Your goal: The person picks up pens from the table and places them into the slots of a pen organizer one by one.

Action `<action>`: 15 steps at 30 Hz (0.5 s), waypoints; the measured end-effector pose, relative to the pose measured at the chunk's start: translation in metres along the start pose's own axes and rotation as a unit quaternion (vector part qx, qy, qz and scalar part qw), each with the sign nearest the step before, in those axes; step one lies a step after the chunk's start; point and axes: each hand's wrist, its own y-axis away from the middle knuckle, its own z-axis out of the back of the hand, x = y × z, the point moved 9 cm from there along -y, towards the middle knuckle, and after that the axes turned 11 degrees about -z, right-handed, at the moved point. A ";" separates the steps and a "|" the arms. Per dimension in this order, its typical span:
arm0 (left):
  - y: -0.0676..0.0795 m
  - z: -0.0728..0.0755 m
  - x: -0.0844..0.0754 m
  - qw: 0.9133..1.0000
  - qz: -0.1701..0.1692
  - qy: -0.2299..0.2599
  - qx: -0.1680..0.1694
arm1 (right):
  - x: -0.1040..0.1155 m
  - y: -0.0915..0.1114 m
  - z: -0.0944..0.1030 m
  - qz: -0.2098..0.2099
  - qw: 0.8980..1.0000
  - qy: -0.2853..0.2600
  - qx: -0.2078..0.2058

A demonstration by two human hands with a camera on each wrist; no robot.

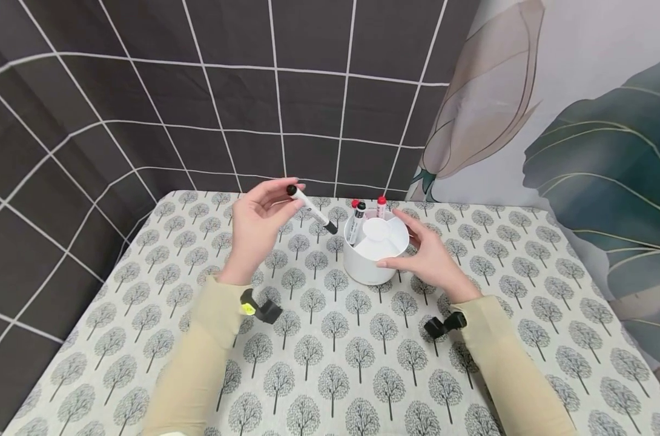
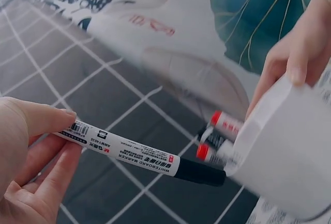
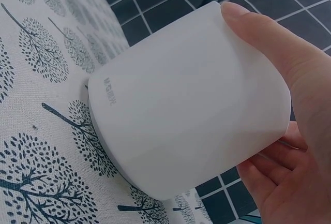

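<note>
My left hand [image 1: 261, 221] pinches a black-capped whiteboard marker [image 2: 129, 151] between thumb and fingertips. The marker slants down to the right, its black cap end close to the left rim of a white round pen holder [image 1: 370, 266]. With thumb and fingers spread around its right side, my right hand [image 1: 425, 254] grips the holder. Inside its compartments stand a black-ended marker [image 1: 357, 223] and two red-ended markers, one red marker [image 1: 381, 207] at the back and another [image 1: 355, 204] partly hidden. In the right wrist view the holder's smooth wall [image 3: 191, 100] fills the middle.
A tree-print cloth [image 1: 308, 357] covers the table under the holder. Behind and to the left hangs a dark curtain with a white grid [image 1: 243, 97]. A floral curtain [image 1: 597, 151] hangs at the right. Black wrist camera mounts [image 1: 261, 307] sit on both sleeves.
</note>
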 end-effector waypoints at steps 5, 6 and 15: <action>-0.003 -0.024 -0.005 0.999 -0.016 0.006 0.028 | -0.002 -0.002 0.002 -0.001 1.000 -0.003 -0.004; -0.003 -0.028 -0.005 0.999 -0.017 0.008 0.033 | -0.002 -0.002 0.002 -0.001 1.000 -0.003 -0.005; 0.003 -0.054 0.015 0.998 0.002 0.012 0.062 | -0.002 -0.002 0.002 -0.003 1.000 0.001 -0.013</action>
